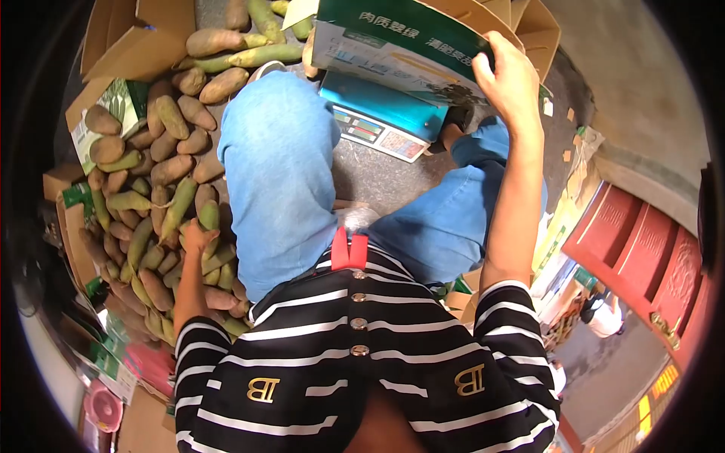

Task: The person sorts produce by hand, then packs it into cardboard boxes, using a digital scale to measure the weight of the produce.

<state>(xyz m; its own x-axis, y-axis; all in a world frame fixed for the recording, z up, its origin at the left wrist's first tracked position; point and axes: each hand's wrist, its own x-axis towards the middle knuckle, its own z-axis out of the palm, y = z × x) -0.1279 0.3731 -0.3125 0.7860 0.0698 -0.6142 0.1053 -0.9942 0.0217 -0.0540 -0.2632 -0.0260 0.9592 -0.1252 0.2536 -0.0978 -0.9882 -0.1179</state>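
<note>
On the ground at the person's left, left hand (196,238) rests in the heap of oblong green-brown fruits (151,189); finger spread cannot be told. Right hand (510,79) has its fingers curled over the rim of the green-and-white printed cardboard box (393,45), which sits on the teal weighing scale (377,113) beyond the knees.

We log a black shirt (362,362) with white cross stripes, short sleeves (198,347), a row of metal buttons (358,323), a gold B emblem (263,389) on each side, a red tab (349,251), and light blue jeans (276,166). Left hand (198,235) and right hand (507,79) are bare.
</note>
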